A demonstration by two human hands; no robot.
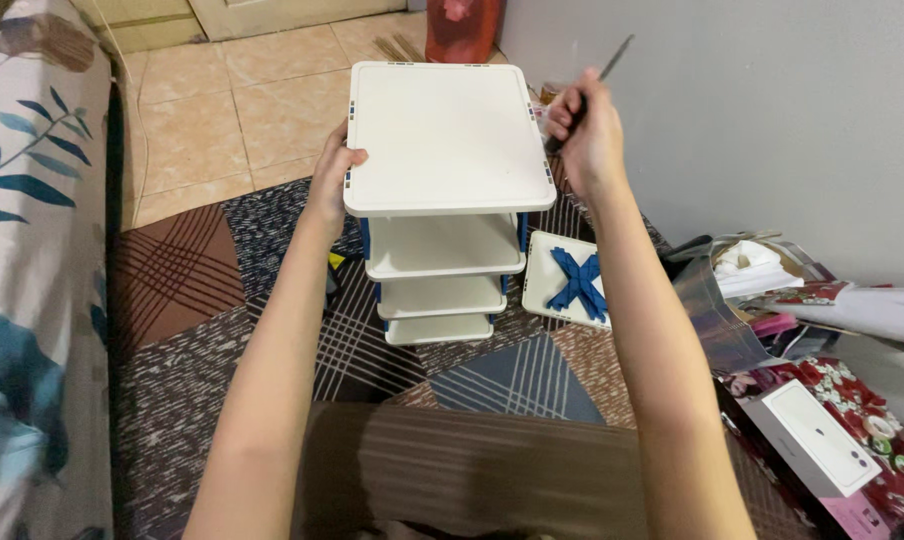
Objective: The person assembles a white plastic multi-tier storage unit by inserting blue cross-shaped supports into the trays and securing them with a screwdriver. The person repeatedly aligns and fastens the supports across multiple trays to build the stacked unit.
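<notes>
At centre of the floor, on a patchwork mat [222,330] with woven-looking plaid and mesh panels in brown, grey and maroon: a white plastic shelf rack [447,135]. Four square tiers with rounded corners, smooth matte tops, blue corner posts between them. Tiers I can see are bare.

Left hand [334,175] wraps the left edge of the top tier, thumb on top, fingers curled under — gripping it. Right hand [584,130] sits just off the far right corner of the top tier, fist closed around a thin dark metal rod [612,60], likely a screwdriver; tip points up and right. Can't tell whether its lower end touches the rack.

Right of the rack, touching the mat: a loose white panel [567,282] of the same plastic, with blue strips piled on it in an X.

Near right: a small white rectangular box [812,440] lying on red floral fabric [852,400], plus crumpled clear plastic bags [732,300] and rolled paper; bag contents unclear.

Left edge: cushion [27,250] in leaf-print cloth. Far side: glossy beige floor tiles [242,90], a red container [462,30] against the plain grey wall [752,110].
</notes>
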